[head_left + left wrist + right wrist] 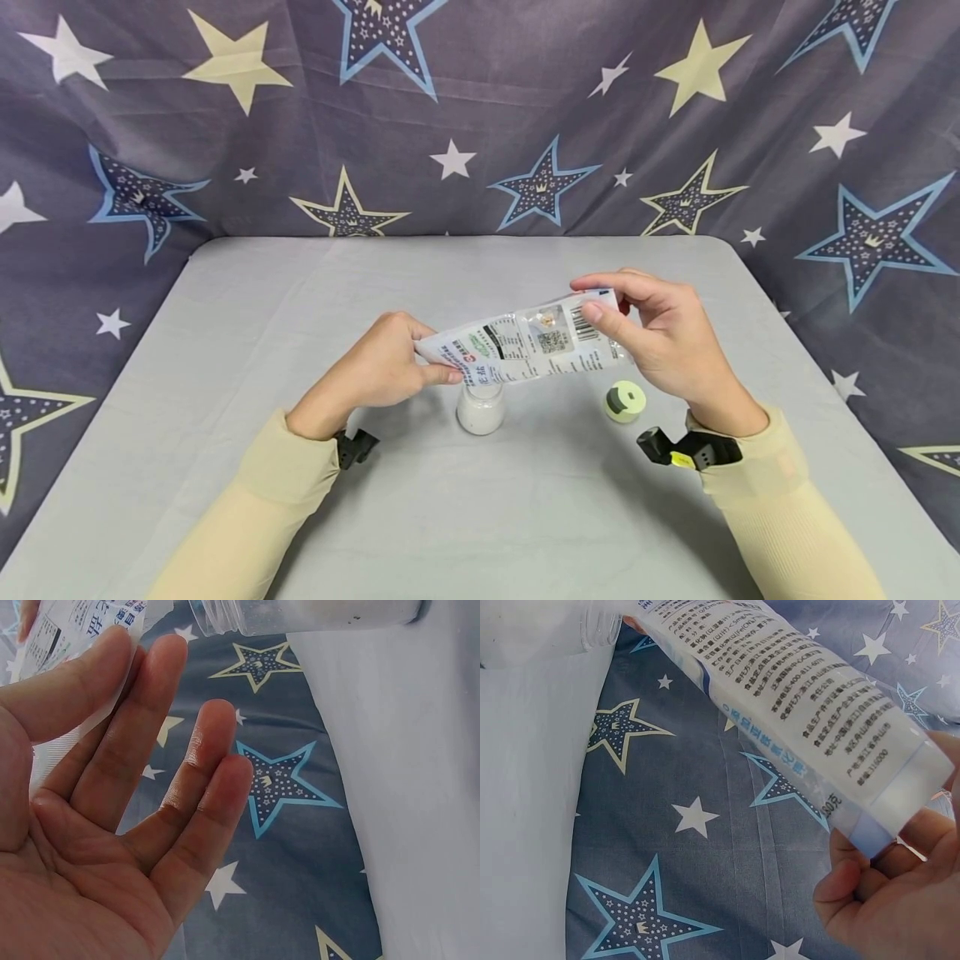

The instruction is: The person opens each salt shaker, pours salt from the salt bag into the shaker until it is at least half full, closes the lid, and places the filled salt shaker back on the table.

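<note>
A white printed salt bag [517, 343] slants over a small clear jar [481, 415] that has white contents. My left hand [378, 367] pinches the bag's lower left end between thumb and forefinger, right above the jar's mouth. The left wrist view shows the other left fingers [214, 754] extended away from the bag. At the raised right end, my right hand [671, 337] grips the bag's bottom with thumb and fingers. Seen from the right wrist, the bag [802, 712] slopes down to the threaded glass neck of the jar [547, 630]. The bag hides the jar's mouth in the head view.
A light green cap [625, 402] with a dark grey patch lies on the table right of the jar, below the right hand. The grey table [480, 525] ends at a dark star-patterned curtain [465, 108] behind. Each wrist carries a small black camera [356, 448].
</note>
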Demonstrator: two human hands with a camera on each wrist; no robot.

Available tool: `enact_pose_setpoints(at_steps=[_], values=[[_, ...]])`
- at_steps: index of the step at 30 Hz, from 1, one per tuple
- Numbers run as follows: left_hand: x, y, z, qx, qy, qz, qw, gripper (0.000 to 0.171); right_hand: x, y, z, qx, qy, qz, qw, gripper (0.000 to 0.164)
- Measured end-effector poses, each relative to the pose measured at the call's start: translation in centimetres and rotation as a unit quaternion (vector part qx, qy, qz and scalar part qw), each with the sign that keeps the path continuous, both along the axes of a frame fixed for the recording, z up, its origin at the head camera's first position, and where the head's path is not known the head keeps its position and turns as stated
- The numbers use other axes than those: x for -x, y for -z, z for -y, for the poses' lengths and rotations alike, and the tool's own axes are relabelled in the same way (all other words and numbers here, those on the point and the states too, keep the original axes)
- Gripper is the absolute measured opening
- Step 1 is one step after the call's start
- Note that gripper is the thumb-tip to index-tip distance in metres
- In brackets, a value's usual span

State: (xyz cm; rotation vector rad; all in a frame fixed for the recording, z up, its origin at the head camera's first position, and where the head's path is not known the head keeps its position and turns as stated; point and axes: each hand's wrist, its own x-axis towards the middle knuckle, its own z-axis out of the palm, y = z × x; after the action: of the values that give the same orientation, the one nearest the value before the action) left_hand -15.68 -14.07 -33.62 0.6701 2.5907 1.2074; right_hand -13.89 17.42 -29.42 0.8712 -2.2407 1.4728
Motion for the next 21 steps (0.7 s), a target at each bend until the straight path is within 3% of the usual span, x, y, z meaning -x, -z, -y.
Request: enact_pose_setpoints(at_steps=[12,21], values=[[0.00,-0.01,-0.12,-0.004,-0.002,-0.002,1.0000,0.015,-0.06,0.28,-0.23,0.004,0.001,0.009,1.000,0.027],[-0.05,0.01,-0.14,-0.010,0.002,-0.014,0.9999,0.014,-0.23,0.60,-0.70,0.002,0.002,0.040,0.999,0.025]])
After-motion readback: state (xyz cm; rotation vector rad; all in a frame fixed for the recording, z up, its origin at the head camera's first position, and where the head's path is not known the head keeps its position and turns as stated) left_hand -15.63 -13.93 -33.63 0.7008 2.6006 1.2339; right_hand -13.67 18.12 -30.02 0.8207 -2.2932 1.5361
